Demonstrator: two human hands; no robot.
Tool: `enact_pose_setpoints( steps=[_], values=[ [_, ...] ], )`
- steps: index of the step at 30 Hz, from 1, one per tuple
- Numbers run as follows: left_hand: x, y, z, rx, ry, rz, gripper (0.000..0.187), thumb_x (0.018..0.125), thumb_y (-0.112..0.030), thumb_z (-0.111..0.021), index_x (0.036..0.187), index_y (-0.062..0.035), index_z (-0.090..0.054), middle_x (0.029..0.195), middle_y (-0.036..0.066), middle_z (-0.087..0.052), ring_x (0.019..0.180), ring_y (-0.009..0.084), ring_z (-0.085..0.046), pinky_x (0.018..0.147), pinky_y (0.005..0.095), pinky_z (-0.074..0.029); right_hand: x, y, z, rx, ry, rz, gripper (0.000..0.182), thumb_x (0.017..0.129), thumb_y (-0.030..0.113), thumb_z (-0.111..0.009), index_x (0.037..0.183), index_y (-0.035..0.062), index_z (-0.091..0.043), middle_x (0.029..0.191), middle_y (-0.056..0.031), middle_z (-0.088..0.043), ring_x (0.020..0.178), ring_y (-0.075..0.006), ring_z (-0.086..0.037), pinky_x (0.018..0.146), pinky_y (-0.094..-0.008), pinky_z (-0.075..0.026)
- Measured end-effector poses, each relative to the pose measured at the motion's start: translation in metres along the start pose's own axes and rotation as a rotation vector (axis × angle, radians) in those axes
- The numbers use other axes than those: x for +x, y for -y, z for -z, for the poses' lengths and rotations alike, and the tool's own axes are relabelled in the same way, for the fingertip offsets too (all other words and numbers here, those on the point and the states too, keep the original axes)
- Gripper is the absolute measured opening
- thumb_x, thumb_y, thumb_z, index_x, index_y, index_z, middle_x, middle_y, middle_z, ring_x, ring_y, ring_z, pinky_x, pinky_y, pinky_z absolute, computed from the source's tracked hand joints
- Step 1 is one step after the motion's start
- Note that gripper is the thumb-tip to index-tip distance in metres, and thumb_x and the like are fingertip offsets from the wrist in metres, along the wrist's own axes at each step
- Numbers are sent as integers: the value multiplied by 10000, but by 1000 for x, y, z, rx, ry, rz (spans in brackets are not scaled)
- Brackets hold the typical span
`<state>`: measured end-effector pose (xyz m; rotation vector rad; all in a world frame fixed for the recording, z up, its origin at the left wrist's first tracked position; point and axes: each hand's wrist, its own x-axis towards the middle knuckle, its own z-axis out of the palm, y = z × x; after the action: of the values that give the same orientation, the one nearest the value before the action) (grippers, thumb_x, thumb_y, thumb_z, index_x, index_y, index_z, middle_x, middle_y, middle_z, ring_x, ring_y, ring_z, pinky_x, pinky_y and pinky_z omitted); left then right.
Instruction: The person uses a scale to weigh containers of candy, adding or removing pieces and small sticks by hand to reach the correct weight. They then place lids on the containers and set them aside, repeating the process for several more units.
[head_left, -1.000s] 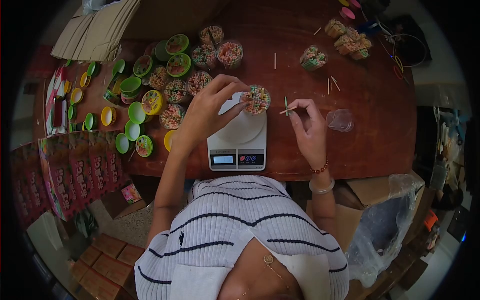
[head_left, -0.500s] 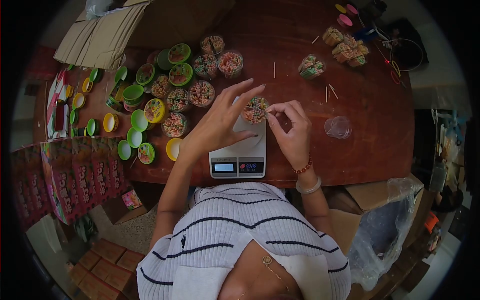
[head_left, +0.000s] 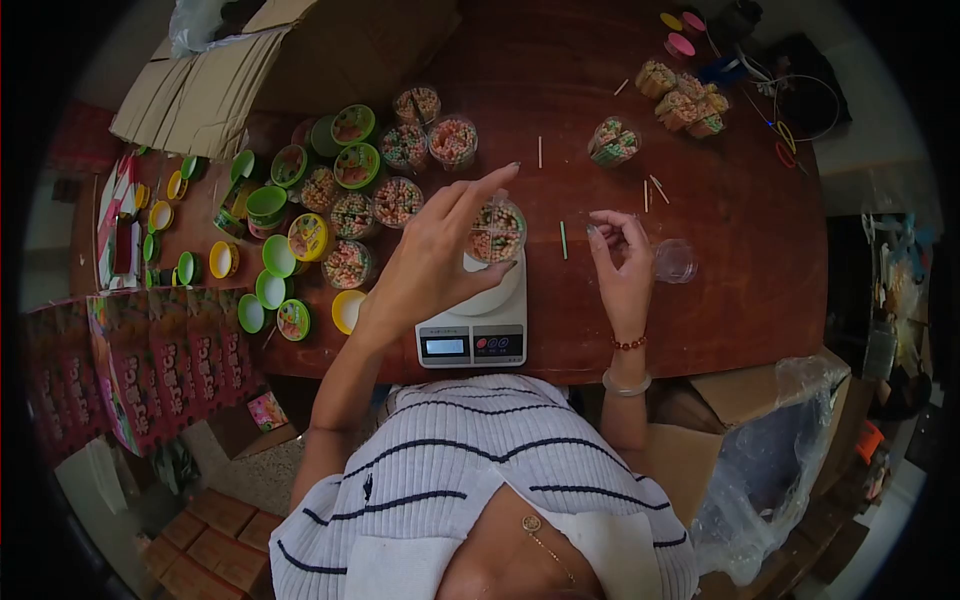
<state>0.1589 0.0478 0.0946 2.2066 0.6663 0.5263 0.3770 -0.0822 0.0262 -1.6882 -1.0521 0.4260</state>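
My left hand [head_left: 440, 240] curves round a clear round cup of thin multicoloured sticks [head_left: 495, 235], thumb on the near side and fingers on the far side. The cup is over the white kitchen scale [head_left: 472, 340], whose display is lit, though its digits are too small to read. My right hand [head_left: 625, 265] is off to the right with loosely bent fingers and thumb apart, holding nothing visible. A single green stick [head_left: 563, 240] lies on the table between the cup and my right hand.
Filled cups [head_left: 397, 202] and green-rimmed lids [head_left: 357, 165] crowd the left. A clear lid [head_left: 676, 260] lies right of my right hand. Loose sticks [head_left: 656, 188] and a filled cup [head_left: 613, 142] are farther back, near bundled sticks [head_left: 690, 100]. Pink packaging [head_left: 170, 360] stands left.
My right hand has moved away from the cup to the right, and a green stick now lies on the table. The cup looks larger and slightly left, within my left hand's grasp.
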Motion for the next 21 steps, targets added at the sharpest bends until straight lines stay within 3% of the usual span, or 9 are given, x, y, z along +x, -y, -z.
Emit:
enact_pose_setpoints(
  steps=[5, 6, 7, 9, 15, 17, 18, 19, 21],
  values=[
    [-6, 6, -7, -28, -3, -8, 927, 692, -12, -837, 1529, -127, -455, 1278, 121, -652, 1201, 317, -636, 1004, 426, -542, -10, -16, -9, -163, 82, -169, 183, 919, 41, -731, 1090, 9, -674, 940, -95, -661, 803, -171, -628, 706, -316, -529],
    [-10, 8, -10, -36, -15, -47, 932, 692, -10, -837, 1531, -129, -452, 1276, 119, -651, 1206, 320, -631, 1008, 424, -539, -12, -22, -14, -217, 102, -146, 241, 880, 53, -769, 1084, 5, -650, 973, -125, -640, 858, -239, -634, 751, -363, -535],
    [-13, 8, -11, -32, -19, -41, 932, 692, -10, -837, 1531, -129, -452, 1276, 119, -651, 1206, 320, -631, 1008, 424, -539, -14, -32, -19, -213, 108, -143, 241, 880, 53, -769, 1084, 5, -650, 973, -125, -640, 858, -239, -634, 751, -363, -535],
    [-17, 7, -11, 15, 48, 24, 927, 700, -9, -835, 1534, -131, -448, 1314, 123, -632, 1227, 328, -613, 1025, 419, -528, -20, -46, -29, -451, 42, 55, 268, 856, 50, -778, 1062, 4, -612, 1022, -157, -613, 932, -329, -617, 821, -419, -521],
    [-30, 16, -15, -29, 8, 80, 922, 740, -36, -842, 1553, -134, -418, 1330, 142, -588, 1175, 330, -605, 1015, 418, -512, -23, -50, -40, -590, 57, 58, 144, 909, -7, -681, 1019, -7, -588, 1002, -180, -601, 962, -374, -591, 848, -455, -493],
    [-26, 10, -4, 50, -200, -71, 853, 762, -42, -838, 1525, -126, -466, 1353, 162, -582, 1198, 329, -608, 1009, 417, -514, -21, -47, -37, -493, 86, 86, 124, 930, -4, -659, 1026, -4, -581, 1000, -181, -606, 948, -381, -600, 835, -452, -498],
    [-25, 8, -1, -44, -266, -36, 714, 810, -50, -806, 1469, -106, -537, 1334, 159, -608, 1185, 320, -632, 993, 421, -526, -19, -43, -34, -398, 111, 116, 104, 950, -1, -636, 1033, -1, -574, 999, -182, -612, 934, -387, -609, 823, -448, -502],
    [-22, 5, 3, -47, -271, -26, 714, 810, -50, -806, 1469, -106, -537, 1334, 159, -608, 1185, 320, -632, 993, 421, -526, -16, -26, -32, -399, 122, 116, 104, 950, -1, -636, 1033, -1, -574, 999, -182, -612, 934, -387, -609, 823, -448, -502],
    [-17, -1, 10, -38, -132, -45, 615, 847, -62, -775, 1430, -98, -581, 1263, 140, -653, 1119, 298, -674, 939, 410, -551, -12, 16, -29, -79, 187, -6, 88, 977, -4, -615, 1053, -10, -570, 974, -177, -648, 903, -363, -652, 793, -388, -520]
  ],
)
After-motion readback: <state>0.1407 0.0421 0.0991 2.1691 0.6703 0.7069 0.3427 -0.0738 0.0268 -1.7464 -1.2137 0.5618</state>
